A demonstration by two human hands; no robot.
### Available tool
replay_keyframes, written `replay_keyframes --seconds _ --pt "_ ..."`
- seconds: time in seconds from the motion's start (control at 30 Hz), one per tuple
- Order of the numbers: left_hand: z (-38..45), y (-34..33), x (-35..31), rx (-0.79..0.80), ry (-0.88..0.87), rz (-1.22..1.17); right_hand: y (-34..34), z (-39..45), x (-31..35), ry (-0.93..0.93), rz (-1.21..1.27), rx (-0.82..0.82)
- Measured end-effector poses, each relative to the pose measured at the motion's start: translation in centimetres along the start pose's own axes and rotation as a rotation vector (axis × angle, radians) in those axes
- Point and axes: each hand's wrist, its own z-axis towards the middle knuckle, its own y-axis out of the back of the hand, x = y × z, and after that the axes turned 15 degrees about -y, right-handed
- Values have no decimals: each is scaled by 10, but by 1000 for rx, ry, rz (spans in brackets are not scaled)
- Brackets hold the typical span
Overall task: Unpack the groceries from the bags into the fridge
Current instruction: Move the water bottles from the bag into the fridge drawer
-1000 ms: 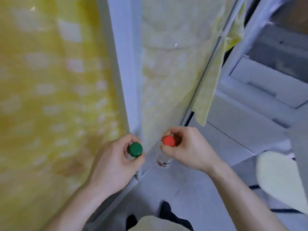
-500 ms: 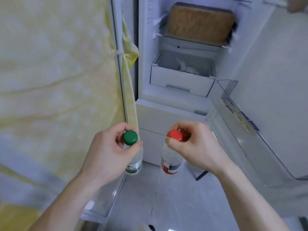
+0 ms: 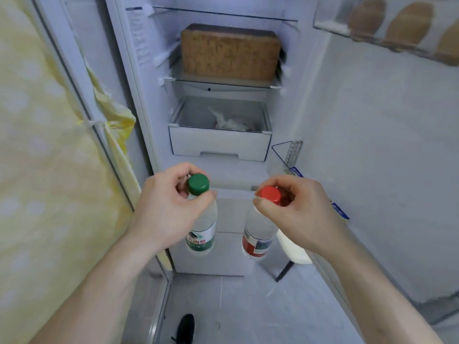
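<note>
My left hand (image 3: 164,209) grips the neck of a clear water bottle with a green cap (image 3: 201,232), which hangs upright below the hand. My right hand (image 3: 295,209) holds a second clear bottle with a red cap (image 3: 258,237) the same way. Both bottles hang in front of the open fridge (image 3: 218,175), below its white drawer (image 3: 219,142). The open fridge door (image 3: 387,150) stands on the right, with a clear lower door bin (image 3: 288,157) next to my right hand.
A brown block (image 3: 228,53) sits on a glass shelf. The drawer holds a crumpled white bag (image 3: 231,122). An upper door bin (image 3: 387,23) carries brown rounded items. Yellow patterned cloth (image 3: 49,157) covers the left side. A white container (image 3: 293,247) sits low by the door.
The view has swung from the yellow cloth to the open fridge interior. Both hands, still holding the bottles, have come closer to the fridge and slightly further apart.
</note>
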Motion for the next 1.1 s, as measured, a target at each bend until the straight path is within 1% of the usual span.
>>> replay_keyframes --seconds 0.2,0.37,0.5,0.7,0.83,0.93,1.1 --pt "71 -12 28 34 -38 -74 1 36 10 -76 36 -96" --pt "130 -22 54 83 -47 -102 -5 64 22 -118 78 -180" --pt "169 -31 79 78 -40 -87 -19 89 26 -152 140 -240" --pt "199 -45 116 -21 21 -28 -37 117 23 -207 222 -332" --pt "214 -55 131 -118 82 -49 -41 135 26 -217 270 -321" --pt "223 -63 143 -206 139 -106 -44 149 25 -209 326 -302" --pt "235 -81 164 -324 209 -293 -56 168 21 -168 501 -350"
